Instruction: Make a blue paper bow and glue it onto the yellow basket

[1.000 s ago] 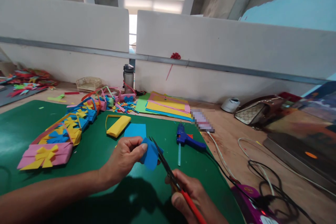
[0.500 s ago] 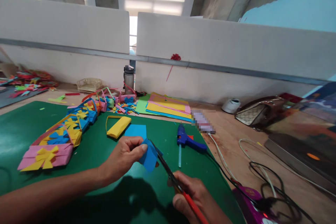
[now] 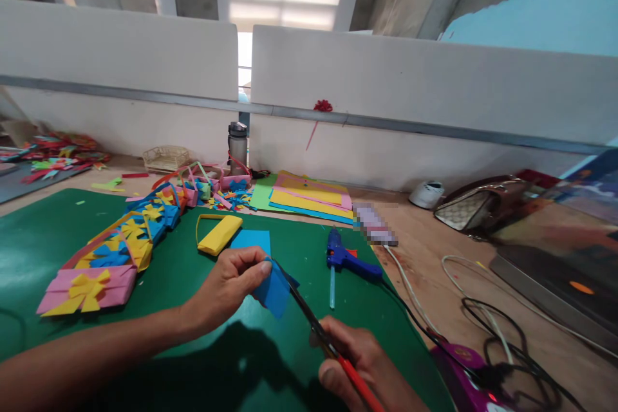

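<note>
Between thumb and fingers, my left hand [image 3: 241, 277] pinches a piece of blue paper [image 3: 276, 293]. My right hand [image 3: 355, 357] grips red-handled scissors [image 3: 309, 315], whose blades point up and left and lie at the paper's upper right edge. Part of the blades is hidden by the paper. Behind my left hand, a flat blue sheet [image 3: 258, 241] lies on the green mat [image 3: 183, 277]. A small yellow paper bag [image 3: 221, 235] with a strip handle rests just left of that sheet.
A blue glue gun [image 3: 355, 261] lies right of my hands, its cord running to a purple power strip [image 3: 461, 367]. Finished paper bags with bows [image 3: 89, 290] line the left. Coloured sheets [image 3: 309, 196], a phone [image 3: 375, 225] and a bottle [image 3: 237, 148] stand or lie farther back.
The blue paper has turned slightly in my left hand, and its lower part hangs a little farther right. Both hands stay almost in place; the view has shifted slightly.
</note>
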Demonstrator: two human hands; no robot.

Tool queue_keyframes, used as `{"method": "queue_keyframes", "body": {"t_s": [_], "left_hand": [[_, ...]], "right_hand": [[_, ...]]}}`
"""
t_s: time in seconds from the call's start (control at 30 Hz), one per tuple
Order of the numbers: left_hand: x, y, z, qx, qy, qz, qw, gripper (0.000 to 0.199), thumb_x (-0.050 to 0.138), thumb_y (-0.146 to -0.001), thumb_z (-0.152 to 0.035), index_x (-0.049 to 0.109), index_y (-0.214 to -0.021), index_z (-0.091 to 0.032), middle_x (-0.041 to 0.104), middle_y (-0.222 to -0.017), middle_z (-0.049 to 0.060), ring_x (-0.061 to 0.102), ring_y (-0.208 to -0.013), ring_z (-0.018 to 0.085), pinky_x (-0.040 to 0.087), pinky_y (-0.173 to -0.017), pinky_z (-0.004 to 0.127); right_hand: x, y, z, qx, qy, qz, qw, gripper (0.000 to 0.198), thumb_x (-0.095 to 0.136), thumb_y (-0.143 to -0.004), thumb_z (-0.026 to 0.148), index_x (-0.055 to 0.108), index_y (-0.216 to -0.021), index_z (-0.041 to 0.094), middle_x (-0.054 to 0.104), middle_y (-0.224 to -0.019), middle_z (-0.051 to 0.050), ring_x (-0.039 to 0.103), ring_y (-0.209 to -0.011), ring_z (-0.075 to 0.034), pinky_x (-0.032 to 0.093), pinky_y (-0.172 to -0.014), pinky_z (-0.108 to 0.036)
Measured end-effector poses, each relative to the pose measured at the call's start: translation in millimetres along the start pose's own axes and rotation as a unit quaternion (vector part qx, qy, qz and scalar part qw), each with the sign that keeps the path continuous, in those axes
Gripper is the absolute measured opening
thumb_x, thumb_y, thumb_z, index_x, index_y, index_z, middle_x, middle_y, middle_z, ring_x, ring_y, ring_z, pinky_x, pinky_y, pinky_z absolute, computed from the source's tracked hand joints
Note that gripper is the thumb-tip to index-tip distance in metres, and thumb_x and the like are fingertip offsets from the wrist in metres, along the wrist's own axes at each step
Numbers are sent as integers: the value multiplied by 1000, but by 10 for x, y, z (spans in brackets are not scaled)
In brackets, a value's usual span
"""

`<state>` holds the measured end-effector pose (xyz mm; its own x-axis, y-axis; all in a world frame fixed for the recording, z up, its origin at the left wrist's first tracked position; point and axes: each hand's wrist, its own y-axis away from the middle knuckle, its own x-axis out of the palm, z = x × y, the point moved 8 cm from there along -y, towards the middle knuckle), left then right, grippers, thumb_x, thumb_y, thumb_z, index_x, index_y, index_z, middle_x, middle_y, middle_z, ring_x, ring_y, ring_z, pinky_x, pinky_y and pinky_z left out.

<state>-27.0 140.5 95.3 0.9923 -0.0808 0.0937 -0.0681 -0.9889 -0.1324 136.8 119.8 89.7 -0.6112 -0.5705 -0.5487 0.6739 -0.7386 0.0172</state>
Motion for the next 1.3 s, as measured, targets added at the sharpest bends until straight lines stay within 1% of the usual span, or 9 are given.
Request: {"method": "queue_keyframes", "body": {"t_s": [0.13, 0.27, 0.33, 0.47, 0.57, 0.67, 0.83, 1.0, 1.3], "left_hand": [[-15, 17, -37, 0, -7, -17, 1000, 31, 58, -79, -39, 52, -61, -15, 45, -53, -4, 41, -49, 7, 36, -48, 19], [5, 25, -54, -2, -16, -9, 1000, 28, 57, -79, -38, 55, -62, -15, 48, -53, -3, 42, -50, 8, 36, -49, 20], [1, 28, -55, -1, -27, -9, 1000, 28, 57, -79, -37, 55, -62, -14, 46, -53, -3, 40, -50, 8, 34, -49, 20], [-7, 42, -59, -2, -58, -14, 998, 31, 56, -79, -39, 50, -59, -15, 36, -53, -5, 30, -51, 7, 26, -47, 20], [19, 53, -74, -1, -63, -7, 998, 33, 54, -79, -40, 47, -58, -16, 34, -53, -6, 27, -51, 7, 23, -47, 21], [36, 53, -88, -4, -60, -5, 998, 33, 53, -78, -41, 47, -58, -16, 34, -53, -5, 26, -50, 8, 22, -46, 22], [39, 42, -93, -13, -55, -7, 998, 34, 54, -76, -43, 46, -56, -17, 32, -51, -6, 24, -49, 8, 21, -46, 22], [36, 49, -91, -18, -59, -11, 998, 36, 54, -75, -45, 44, -54, -17, 31, -52, -6, 23, -50, 8, 20, -46, 22], [41, 57, -72, -28, -68, -12, 997, 36, 54, -75, -46, 46, -56, -17, 33, -52, -5, 25, -50, 8, 21, -47, 22]], "right_hand": [[16, 3, -51, -10, -23, -2, 1000, 21, 53, -79, 40, 48, -78, 19, 27, -58, 7, 22, -52, -9, 19, -47, -24], [63, -31, -211, 37, -50, 29, 998, 15, 59, -73, 24, 47, -81, 21, 24, -57, 8, 21, -50, -8, 16, -44, -22], [85, -42, -234, 54, -69, 47, 995, 13, 58, -73, 22, 47, -81, 21, 25, -56, 8, 22, -49, -8, 16, -44, -22], [71, -36, -195, 53, -75, 22, 996, 18, 61, -73, 29, 47, -79, 20, 25, -55, 8, 20, -50, -8, 16, -44, -22], [71, -18, -189, 36, -78, -10, 996, 28, 62, -73, 44, 48, -80, 20, 22, -57, 8, 17, -51, -8, 15, -44, -22], [128, -15, -225, 27, -86, 7, 996, 39, 56, -75, 57, 49, -82, 20, 23, -57, 8, 17, -51, -8, 16, -44, -22], [105, -14, -230, 42, -87, 6, 995, 47, 45, -77, 67, 48, -81, 20, 22, -56, 8, 16, -50, -8, 15, -44, -22], [45, 5, -34, 2, -32, 16, 999, 49, 42, -78, 68, 47, -82, 20, 25, -59, 7, 20, -52, -10, 19, -47, -23], [14, -4, -21, -1, -1, 5, 1000, 42, 43, -81, 60, 50, -79, 19, 28, -59, 6, 24, -53, -10, 21, -48, -24]]}}
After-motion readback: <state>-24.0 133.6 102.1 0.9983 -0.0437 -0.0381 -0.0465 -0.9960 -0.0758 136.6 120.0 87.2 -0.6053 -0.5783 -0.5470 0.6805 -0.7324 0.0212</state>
